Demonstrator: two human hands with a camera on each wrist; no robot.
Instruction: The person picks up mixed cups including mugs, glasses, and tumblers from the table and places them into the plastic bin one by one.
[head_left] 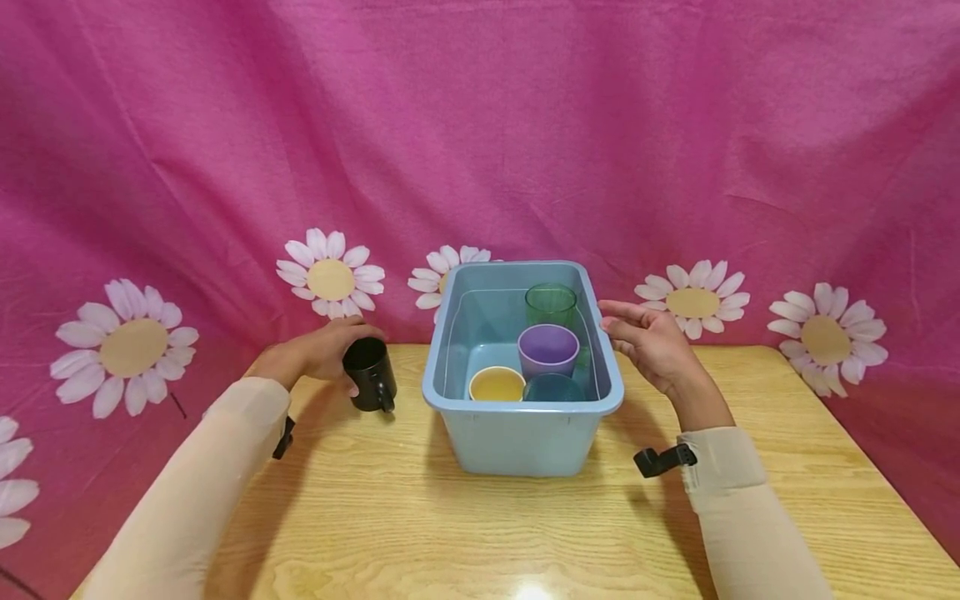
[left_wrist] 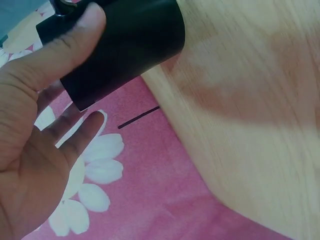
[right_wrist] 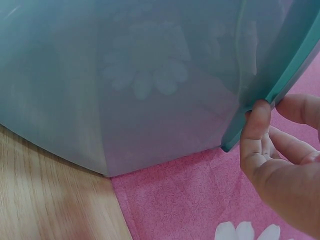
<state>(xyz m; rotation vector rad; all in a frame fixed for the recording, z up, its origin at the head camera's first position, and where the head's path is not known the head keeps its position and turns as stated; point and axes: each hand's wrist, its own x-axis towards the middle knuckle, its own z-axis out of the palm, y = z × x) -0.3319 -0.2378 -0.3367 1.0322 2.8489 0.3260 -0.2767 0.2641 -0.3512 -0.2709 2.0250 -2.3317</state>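
A black mug [head_left: 367, 379] is at the left of the wooden table, its handle pointing toward the near right. My left hand [head_left: 330, 354] grips it from the left, thumb along its near side; in the left wrist view the thumb lies across the mug [left_wrist: 130, 45] and two other fingers stand off it. To the right, a light blue plastic tub [head_left: 517, 442] holds several cups: a yellow one [head_left: 497, 385], a purple one [head_left: 547, 350], a green clear glass [head_left: 551, 302] and a dark teal one [head_left: 553, 388]. My right hand [head_left: 652, 346] pinches the tub's right rim [right_wrist: 280, 85] with thumb and fingertips.
The wooden table [head_left: 480, 542] extends on both sides of the tub and in front of it. A pink cloth [head_left: 480, 125] with white daisies hangs right behind the table's far edge. A small black wrist device [head_left: 663, 460] sits on the right sleeve.
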